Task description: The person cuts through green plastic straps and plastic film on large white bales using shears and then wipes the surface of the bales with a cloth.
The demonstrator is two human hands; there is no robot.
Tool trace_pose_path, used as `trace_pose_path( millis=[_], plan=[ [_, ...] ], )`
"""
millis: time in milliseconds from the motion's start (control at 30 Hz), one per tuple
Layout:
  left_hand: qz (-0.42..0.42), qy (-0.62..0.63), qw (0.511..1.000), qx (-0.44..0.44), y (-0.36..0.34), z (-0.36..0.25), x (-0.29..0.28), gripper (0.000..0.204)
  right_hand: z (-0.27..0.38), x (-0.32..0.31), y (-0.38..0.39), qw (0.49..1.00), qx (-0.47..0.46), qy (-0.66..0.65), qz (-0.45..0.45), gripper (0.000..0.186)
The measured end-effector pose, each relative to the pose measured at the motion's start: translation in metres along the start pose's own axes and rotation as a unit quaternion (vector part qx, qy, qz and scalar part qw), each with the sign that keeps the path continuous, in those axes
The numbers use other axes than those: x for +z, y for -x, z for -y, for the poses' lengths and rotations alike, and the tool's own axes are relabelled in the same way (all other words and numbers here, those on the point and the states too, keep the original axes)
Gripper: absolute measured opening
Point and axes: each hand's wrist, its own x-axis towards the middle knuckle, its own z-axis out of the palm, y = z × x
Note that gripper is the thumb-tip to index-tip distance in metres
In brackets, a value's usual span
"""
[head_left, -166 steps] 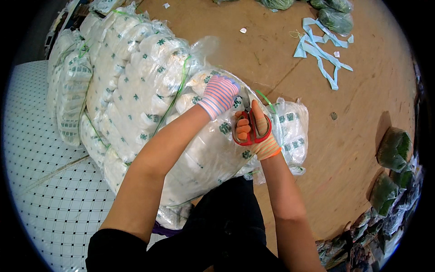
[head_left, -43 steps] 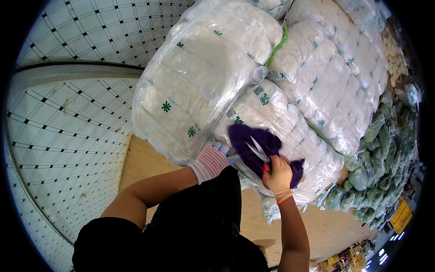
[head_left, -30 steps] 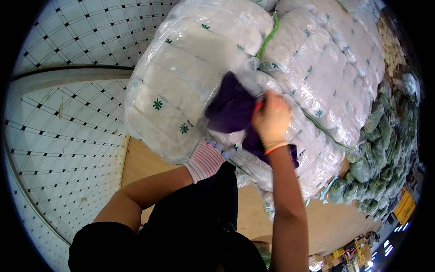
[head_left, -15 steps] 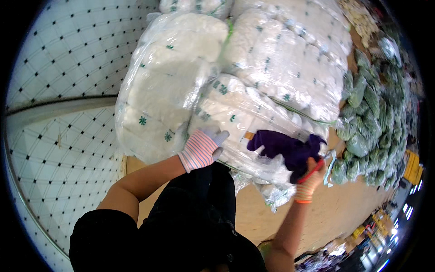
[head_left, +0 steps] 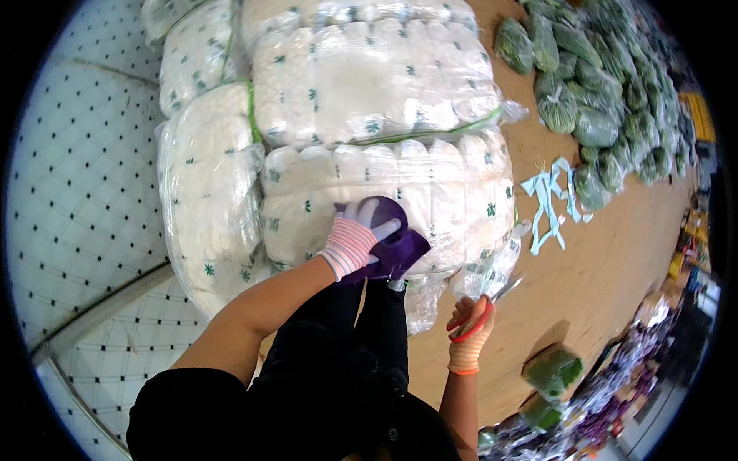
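On the front bale, left hand now presses the purple cloth flat, fingers spread; half a second ago the right held it. Right hand has dropped beside the bale, gripping scissors; cutting paused.

Cloth on bale, scissors right.

The left hand wears a knitted glove striped pink and white with pale grey fingers, lying on a deep purple cloth. The right hand has an orange-tan glove with a bright orange cuff – and red-handled scissors. The clear plastic-wrapped bales are white, dotted with small green marks, bound by green bands. Pale blue strips lie on the tan brown floor – green bagged bundles beside them
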Motion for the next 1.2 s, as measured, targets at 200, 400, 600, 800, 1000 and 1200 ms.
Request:
trace_pose_path(
  millis=[200, 400, 600, 800, 1000, 1200],
  plan=[
    [-0.071, 0.052, 0.995, -0.036, -0.054, -0.039, -0.004, 0.055, -0.026, -0.030, 0.002, 0.996, 0.020, -0.059, -0.064, 0.030],
    [-0.083, 0.008, 0.995, 0.060, -0.142, -0.114, -0.021, 0.050, 0.000, -0.018, 0.000, 0.995, -0.004, -0.072, -0.064, 0.037],
    [-0.090, -0.096, 0.990, 0.055, -0.257, -0.147, -0.043, 0.041, -0.005, -0.053, 0.011, 0.991, 0.039, -0.056, -0.117, 0.035],
    [-0.029, -0.084, 0.990, 0.110, -0.188, -0.145, -0.020, 0.052, -0.061, -0.113, 0.017, 0.978, 0.001, -0.111, -0.175, 0.037],
    [-0.028, -0.094, 0.968, 0.233, -0.212, -0.149, -0.013, 0.049, -0.066, -0.126, -0.006, 0.988, 0.039, -0.069, -0.129, 0.036],
    [-0.138, -0.178, 0.974, -0.021, -0.296, -0.147, -0.047, 0.044, -0.056, -0.152, -0.016, 0.993, 0.011, -0.079, -0.088, 0.036]
  ],
)
